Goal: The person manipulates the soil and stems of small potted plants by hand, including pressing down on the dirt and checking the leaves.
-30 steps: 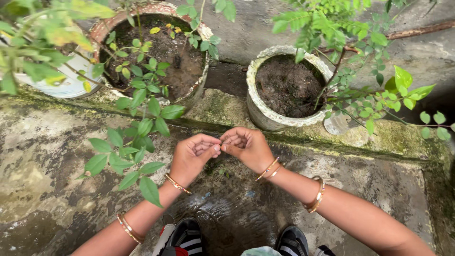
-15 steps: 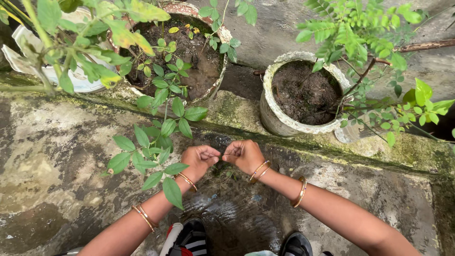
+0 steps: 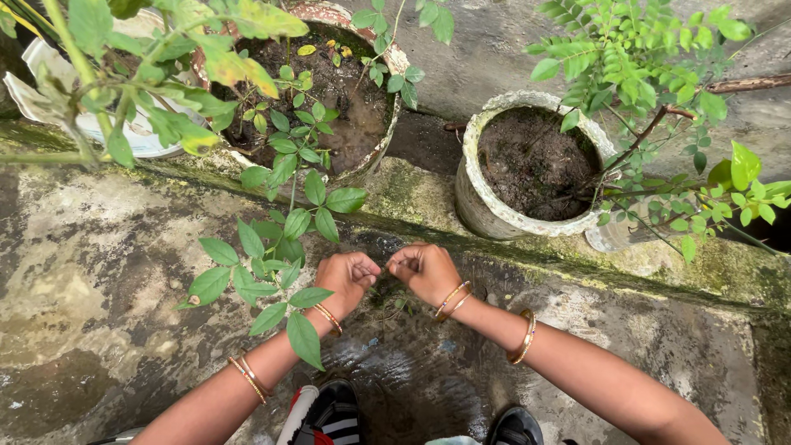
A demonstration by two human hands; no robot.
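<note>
- The left hand (image 3: 348,274) and right hand (image 3: 424,271) are curled nearly closed, fingertips facing across a small gap.
- Whatever they pinch is too small to tell, as is its long axis.
- They hover over the wet, mossy concrete ledge (image 3: 107,247), below the weathered round white cement pot (image 3: 494,221).

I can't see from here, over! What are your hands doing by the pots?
Left hand and right hand curled, fingertips nearly meeting; anything pinched too small to tell. Leafy branch overlaps left wrist. White pot just beyond.
</note>
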